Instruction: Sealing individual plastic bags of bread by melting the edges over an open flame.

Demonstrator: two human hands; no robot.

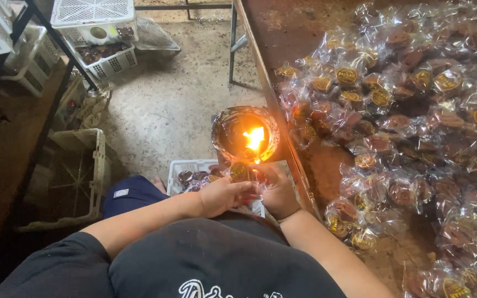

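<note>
Clear plastic wrapper with a brown round sweet (242,172): I see both hands, left hand (223,195) and right hand (279,193), pinching it together just below the flame in the foil-lined bowl (244,134); held too close, I judge fingers could scorch.

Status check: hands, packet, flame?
Both hands, left hand and right hand, pinch one wrapped packet. Flame burns in bowl just beyond. Nothing between.
</note>
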